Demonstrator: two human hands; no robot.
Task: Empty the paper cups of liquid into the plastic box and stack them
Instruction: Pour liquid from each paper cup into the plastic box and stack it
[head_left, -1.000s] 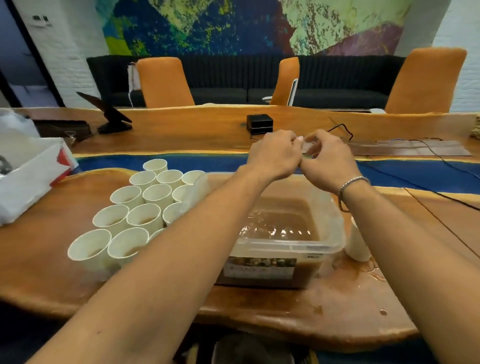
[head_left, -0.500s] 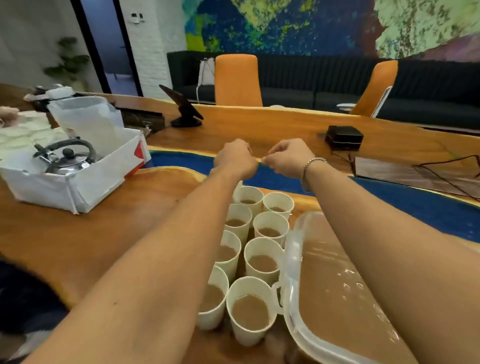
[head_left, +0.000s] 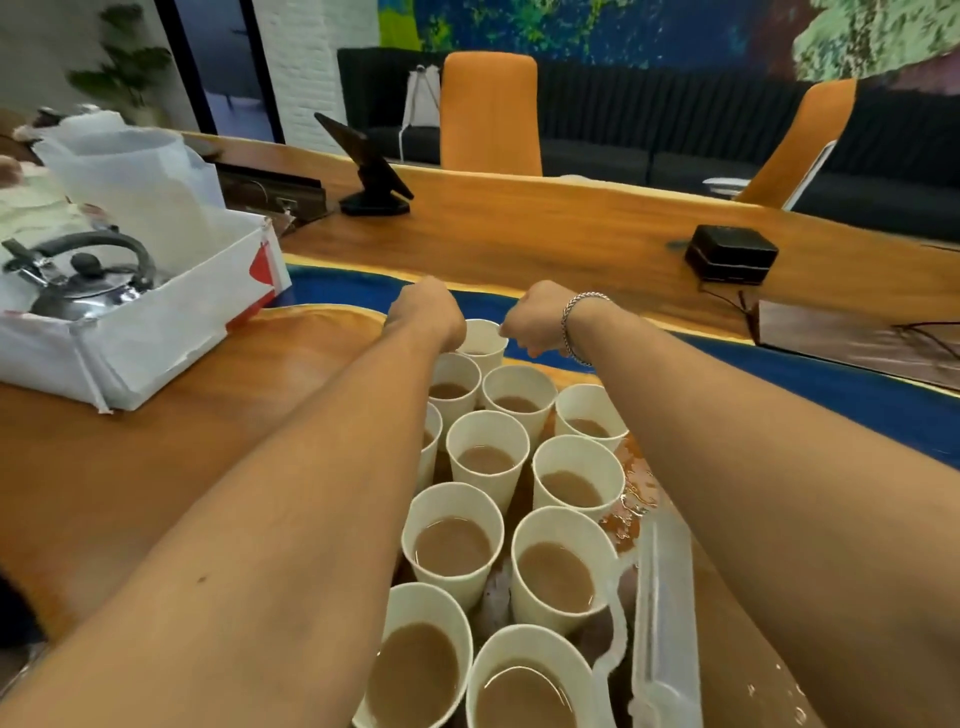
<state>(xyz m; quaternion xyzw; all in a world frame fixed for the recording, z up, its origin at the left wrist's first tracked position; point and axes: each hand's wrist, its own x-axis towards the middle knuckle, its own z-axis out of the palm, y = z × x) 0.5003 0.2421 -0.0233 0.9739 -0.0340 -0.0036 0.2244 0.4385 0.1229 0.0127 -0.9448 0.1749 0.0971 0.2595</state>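
Observation:
Several white paper cups (head_left: 487, 448) of light brown liquid stand packed together in front of me. To their right is the clear plastic box (head_left: 664, 613), which holds brown liquid and is mostly hidden under my right forearm. Both arms stretch over the cups to the farthest cup (head_left: 485, 338). My left hand (head_left: 427, 310) is curled against that cup's left side. My right hand (head_left: 535, 321), with a bracelet at the wrist, is curled at its right rim. The fingers of both hands point away from me and are hidden, so any grip on the cup is unclear.
A white cardboard box (head_left: 156, 332) with a steel kettle (head_left: 78, 283) sits at the left on the wooden table (head_left: 156, 467). A phone on a stand (head_left: 371, 176) and a small black box (head_left: 731, 253) stand farther back. Orange chairs (head_left: 488, 111) line the far side.
My view swung left and down onto the cups. My hands, pinched together above the box a second ago, have separated and dropped to either side of the farthest cup.

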